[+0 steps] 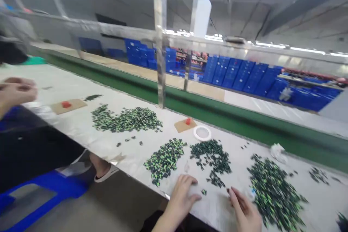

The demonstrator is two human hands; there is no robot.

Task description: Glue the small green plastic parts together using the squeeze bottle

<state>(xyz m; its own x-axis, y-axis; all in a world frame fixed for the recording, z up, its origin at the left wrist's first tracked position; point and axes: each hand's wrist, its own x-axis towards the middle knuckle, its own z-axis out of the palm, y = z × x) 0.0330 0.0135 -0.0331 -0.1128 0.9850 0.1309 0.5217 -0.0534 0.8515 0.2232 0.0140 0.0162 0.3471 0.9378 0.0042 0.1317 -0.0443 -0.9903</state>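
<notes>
My left hand (pixel 181 197) hovers at the table's near edge, thumb and fingers apart, with nothing visible between them. A single small dark-and-green piece (pixel 203 191) lies just beyond its thumb. My right hand (pixel 246 211) pinches a small dark piece (pixel 228 190) between its fingertips. Ahead of the hands is a loose pile of dark pieces (pixel 214 156). To the left lies a pile of green-and-black pieces (pixel 165 157), and on the right a larger pile of similar pieces (pixel 274 188). A small blue-and-white item (pixel 252 193), partly hidden, sits beside my right hand.
Behind the piles are a white ring-shaped dish (pixel 202 133) and a brown card (pixel 185 125) with a red lump. A co-worker's hand (pixel 19 92) is at far left. A metal post (pixel 160 43) and green conveyor belt (pixel 228 114) border the table; a white bottle (pixel 202 16) stands above.
</notes>
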